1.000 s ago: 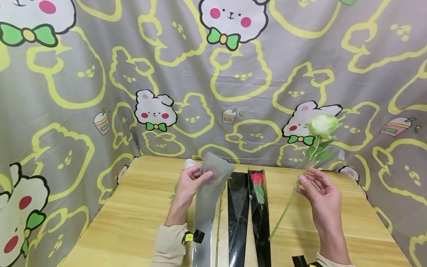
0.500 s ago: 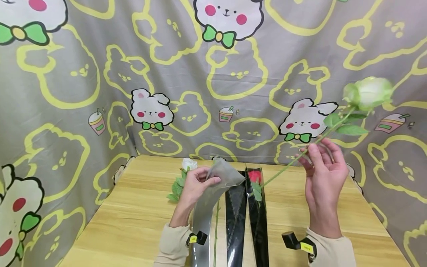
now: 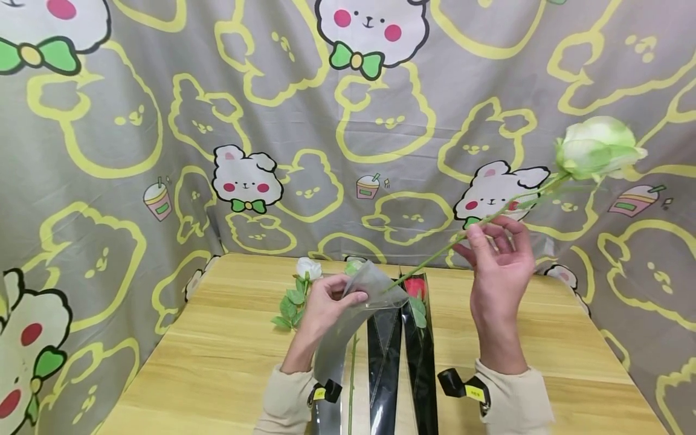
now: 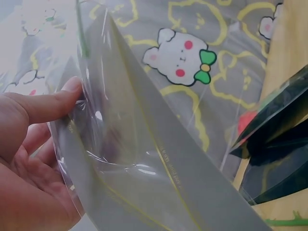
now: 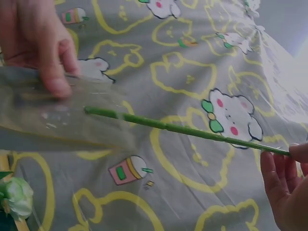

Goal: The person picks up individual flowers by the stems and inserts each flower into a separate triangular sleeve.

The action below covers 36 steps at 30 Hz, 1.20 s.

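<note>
My left hand (image 3: 331, 302) pinches a grey, partly clear flower sleeve (image 3: 331, 356) near its top, between thumb and fingers. The sleeve hangs down toward the table's front. In the left wrist view, its clear front (image 4: 115, 125) and gold trim lines show. My right hand (image 3: 500, 272) pinches the stem of a pale green-white rose (image 3: 598, 148), tilted with its bloom up to the right. The lower stem end (image 5: 89, 110) lies at the sleeve's mouth and seems to show through the clear film in the right wrist view.
On the wooden table (image 3: 179, 350) lie a white rose (image 3: 309, 269), another pale green rose (image 3: 353, 266), a flat black sleeve (image 3: 383, 362) and a black sleeve holding a red rose (image 3: 415, 287). A patterned curtain (image 3: 304, 121) surrounds the table's back and sides.
The rose swings from near upright to a slant, bloom up and right. Its stem end moves left to the sleeve's mouth. My left hand shifts slightly right with the sleeve.
</note>
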Motion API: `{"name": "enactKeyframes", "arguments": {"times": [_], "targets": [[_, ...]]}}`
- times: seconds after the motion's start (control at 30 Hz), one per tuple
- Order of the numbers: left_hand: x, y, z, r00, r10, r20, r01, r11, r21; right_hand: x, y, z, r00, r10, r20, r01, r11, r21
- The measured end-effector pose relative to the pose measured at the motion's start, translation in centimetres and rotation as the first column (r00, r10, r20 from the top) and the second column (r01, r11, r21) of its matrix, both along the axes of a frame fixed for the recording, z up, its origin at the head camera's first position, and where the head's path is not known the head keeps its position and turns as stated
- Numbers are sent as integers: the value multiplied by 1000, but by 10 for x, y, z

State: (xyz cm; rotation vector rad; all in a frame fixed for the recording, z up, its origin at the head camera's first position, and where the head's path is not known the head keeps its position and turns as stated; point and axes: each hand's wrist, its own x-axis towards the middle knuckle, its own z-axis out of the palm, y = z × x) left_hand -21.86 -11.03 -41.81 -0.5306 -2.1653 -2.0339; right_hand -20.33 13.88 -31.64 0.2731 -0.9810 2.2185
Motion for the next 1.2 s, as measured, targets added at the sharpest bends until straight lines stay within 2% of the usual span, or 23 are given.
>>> {"name": "enactKeyframes", "arguments": {"times": [0.13, 0.3, 0.5, 0.6, 0.77, 0.83, 0.9, 0.97, 1.03, 1.07, 1.13, 1.2], "targets": [[1, 6, 0, 1000, 9, 6, -9, 1000, -16, 3, -10, -7, 999, 20, 32, -24, 989, 149], [2, 13, -1, 1000, -14, 1, 14, 1000, 4, 4, -20, -16, 997, 33, 67, -53, 948, 315], [5, 17, -1, 999, -23, 33, 21, 998, 60, 4, -30, -27, 991, 4, 134, -61, 904, 424], [7, 19, 0, 999, -24, 45, 20, 997, 76, 4, -33, -31, 982, -12, 188, -82, 870, 486], [6, 20, 0, 999, -2, 52, -3, 995, 100, 5, -32, -35, 963, -25, 270, -151, 778, 610], [6, 20, 0, 998, 9, 57, -15, 993, 116, 4, -26, -32, 953, -9, 304, -192, 759, 622], [5, 20, 0, 997, 24, 69, -33, 991, 128, 1, -17, -28, 945, 38, 326, -229, 787, 573], [5, 19, 0, 996, 39, 81, -50, 990, 134, -2, -5, -22, 943, 115, 313, -256, 850, 460], [4, 17, -1, 994, 53, 92, -65, 989, 135, -5, 7, -16, 945, 207, 254, -287, 896, 339], [4, 17, -1, 994, 58, 97, -71, 988, 134, -7, 12, -13, 942, 262, 208, -314, 906, 282], [4, 16, -2, 993, 56, 100, -70, 988, 139, -10, 20, -9, 923, 358, 141, -381, 901, 209], [4, 15, -2, 993, 51, 105, -65, 988, 138, -12, 26, -7, 886, 451, 108, -463, 868, 180]]}}
